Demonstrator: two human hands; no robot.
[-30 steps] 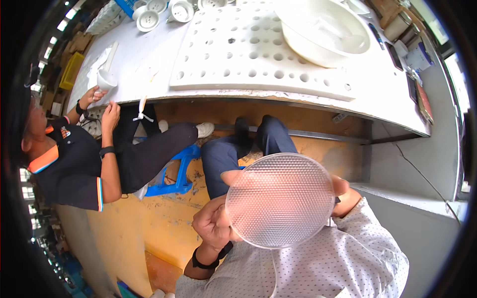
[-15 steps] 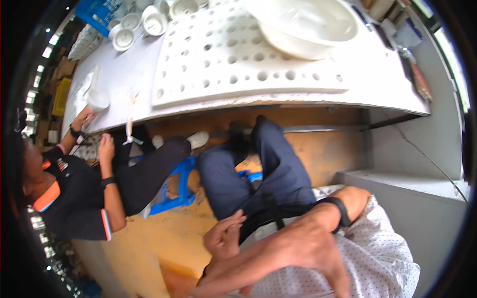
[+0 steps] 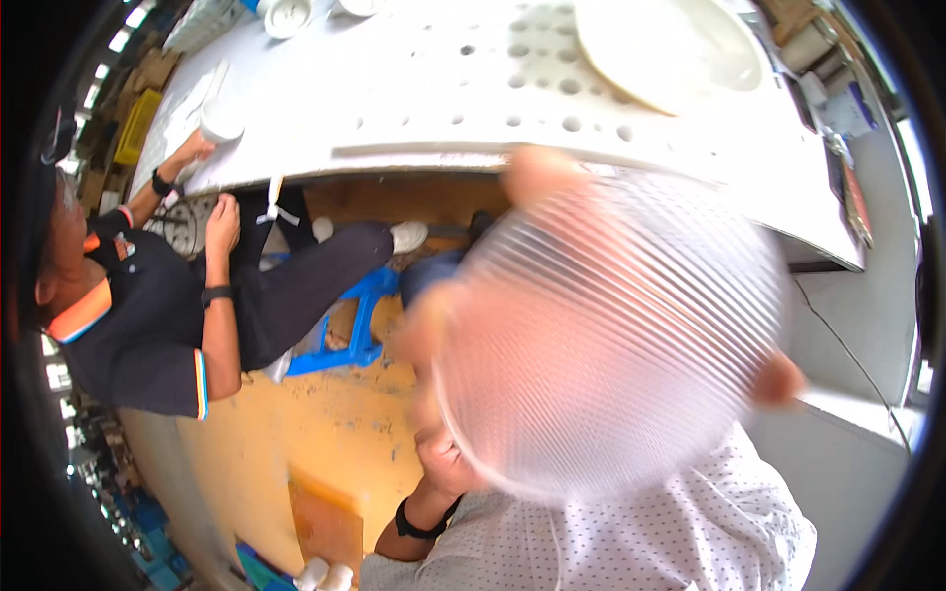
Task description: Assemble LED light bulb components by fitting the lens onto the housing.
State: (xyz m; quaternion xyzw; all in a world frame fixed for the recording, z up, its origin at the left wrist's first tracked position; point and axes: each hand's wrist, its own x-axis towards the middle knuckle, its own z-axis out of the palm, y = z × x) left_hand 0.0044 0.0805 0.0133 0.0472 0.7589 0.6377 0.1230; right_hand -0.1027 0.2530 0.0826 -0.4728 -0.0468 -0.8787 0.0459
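Note:
A clear, finely ribbed round piece (image 3: 631, 325), blurred and close up, fills the middle of the view. My right hand (image 3: 562, 286) lies behind it and shows through as a pinkish blur. Fingers stick out past its upper, left and right edges, gripping it. Against the lower left edge of this piece is my left hand (image 3: 443, 461), its fingers curled. Part of that hand is hidden, so I cannot make out what it holds. A black band (image 3: 422, 522) circles the left wrist.
A co-worker (image 3: 138, 305) sits at the left, one hand on a white cup (image 3: 222, 120). A white board with holes (image 3: 443, 123) and a large pale basin (image 3: 680, 49) stand on the table ahead. A blue stool (image 3: 345, 330) is on the floor, with a grey partition (image 3: 838, 345) at right.
The clear ribbed piece has come up into view in my right hand, covering my lap. My left hand has come beside its lower edge. The whole view has shifted, so the table sits higher.

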